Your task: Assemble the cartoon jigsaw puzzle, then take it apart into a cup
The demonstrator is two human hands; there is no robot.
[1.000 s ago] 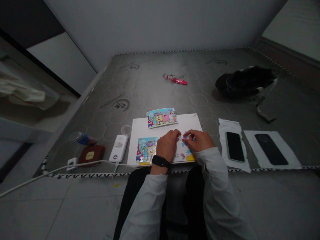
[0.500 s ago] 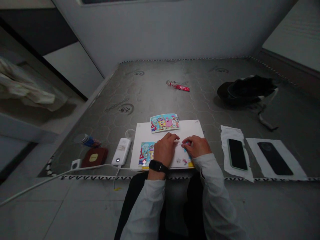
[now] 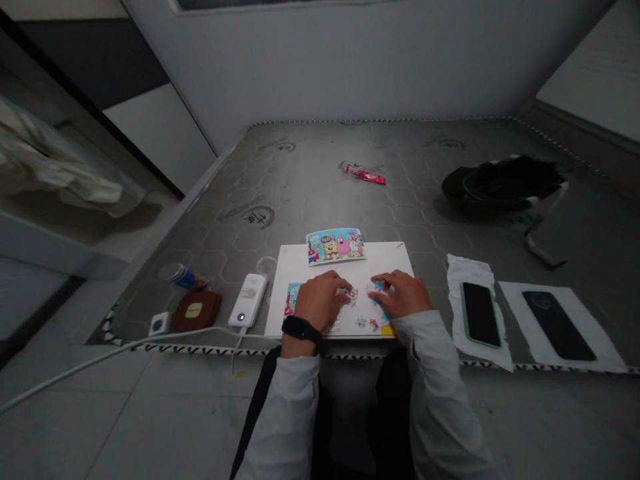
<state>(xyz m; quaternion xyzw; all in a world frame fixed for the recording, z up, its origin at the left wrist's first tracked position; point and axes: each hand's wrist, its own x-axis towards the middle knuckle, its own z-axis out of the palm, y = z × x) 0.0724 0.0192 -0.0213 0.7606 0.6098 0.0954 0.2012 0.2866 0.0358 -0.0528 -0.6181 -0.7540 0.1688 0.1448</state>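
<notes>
Small, knobbly puzzle pieces (image 3: 373, 324) lay on a flat white board (image 3: 295, 267). The left hand (image 3: 323, 300) and right hand (image 3: 403, 293) curved close by, fingers bent; whether they pinched any was too small to tell.

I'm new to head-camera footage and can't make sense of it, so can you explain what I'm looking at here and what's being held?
There's no machine here: a person works with two bare hands, seen by one camera worn on their head, looking forward and down.

The left hand, with a black wristband, and the right hand are over a white board among small puzzle pieces. It's too dim and small to tell whether either grips a piece. A picture card lies at the board's far edge.

On the grey surface, a white device with a cable and a brown case lie left of the board; a phone lies to its right. Farther back is a red item.
</notes>
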